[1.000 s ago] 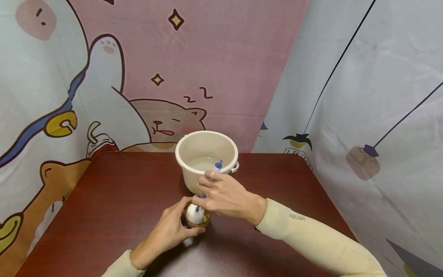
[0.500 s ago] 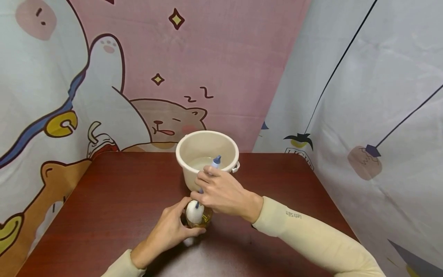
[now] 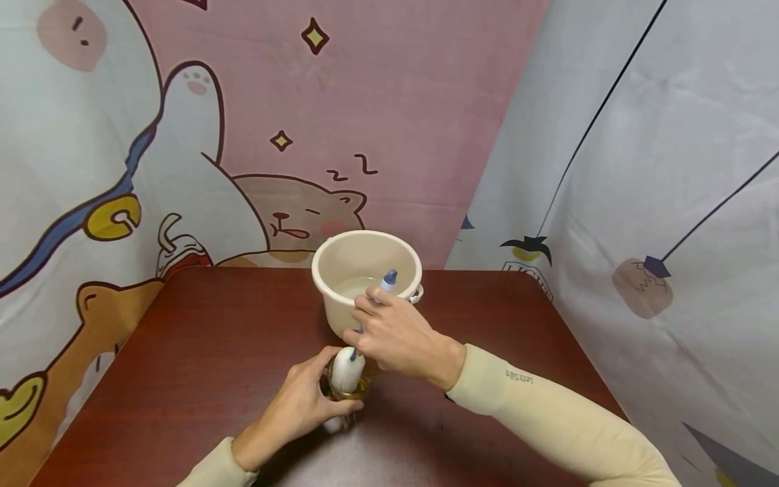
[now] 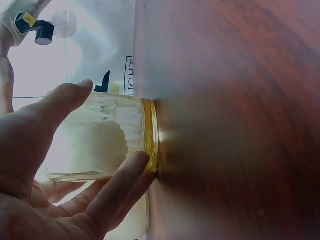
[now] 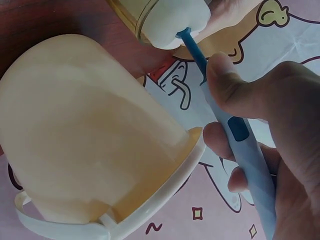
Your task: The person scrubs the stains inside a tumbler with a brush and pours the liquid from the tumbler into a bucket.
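A dark red-brown wooden table point(image 3: 213, 338) supports an upright, round, cream plastic bucket point(image 3: 367, 253) just beyond both hands. The right hand point(image 3: 398, 335) pinches a slim light-blue plastic handle point(image 5: 250, 162) between thumb and fingers, while the left hand point(image 3: 298, 392) curls around a transparent amber-tinted glass cup point(image 4: 110, 137) near the bucket. A rounded white sponge head point(image 3: 348, 370), joined to the handle by a thin blue neck point(image 5: 194, 51), sits partly inside the cup.
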Demonstrator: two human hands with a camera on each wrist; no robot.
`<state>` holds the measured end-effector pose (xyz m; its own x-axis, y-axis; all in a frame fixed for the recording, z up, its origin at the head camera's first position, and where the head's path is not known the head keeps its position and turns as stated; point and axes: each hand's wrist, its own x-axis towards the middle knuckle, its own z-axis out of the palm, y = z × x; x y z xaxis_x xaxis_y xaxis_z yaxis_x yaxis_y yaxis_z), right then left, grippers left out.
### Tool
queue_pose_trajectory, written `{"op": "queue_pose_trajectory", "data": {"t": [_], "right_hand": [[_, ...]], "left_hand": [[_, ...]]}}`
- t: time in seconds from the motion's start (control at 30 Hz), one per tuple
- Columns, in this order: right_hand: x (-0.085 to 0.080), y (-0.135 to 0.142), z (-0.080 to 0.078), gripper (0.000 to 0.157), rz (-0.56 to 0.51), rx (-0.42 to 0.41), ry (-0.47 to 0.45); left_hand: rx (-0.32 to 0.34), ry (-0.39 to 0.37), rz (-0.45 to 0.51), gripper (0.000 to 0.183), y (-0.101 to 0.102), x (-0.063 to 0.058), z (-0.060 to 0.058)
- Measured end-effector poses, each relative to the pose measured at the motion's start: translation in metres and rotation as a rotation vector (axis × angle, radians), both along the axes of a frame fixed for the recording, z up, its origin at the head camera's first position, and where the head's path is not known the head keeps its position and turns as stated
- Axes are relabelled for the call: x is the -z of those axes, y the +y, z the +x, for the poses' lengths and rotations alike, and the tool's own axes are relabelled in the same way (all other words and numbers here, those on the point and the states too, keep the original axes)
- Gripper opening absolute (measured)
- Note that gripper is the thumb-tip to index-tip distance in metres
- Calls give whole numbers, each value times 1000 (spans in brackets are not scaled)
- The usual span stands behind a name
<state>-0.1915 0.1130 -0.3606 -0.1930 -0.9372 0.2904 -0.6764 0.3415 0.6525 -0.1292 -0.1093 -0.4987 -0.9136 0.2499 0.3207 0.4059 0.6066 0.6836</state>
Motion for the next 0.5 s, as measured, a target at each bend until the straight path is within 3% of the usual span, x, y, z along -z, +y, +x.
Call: {"op": "queue_pose_trajectory", "data": {"t": [0.5], "right_hand": [[-8, 6, 4, 20, 65, 46, 10]], "left_hand": [[11, 30, -5, 77, 0, -2, 2]]}}
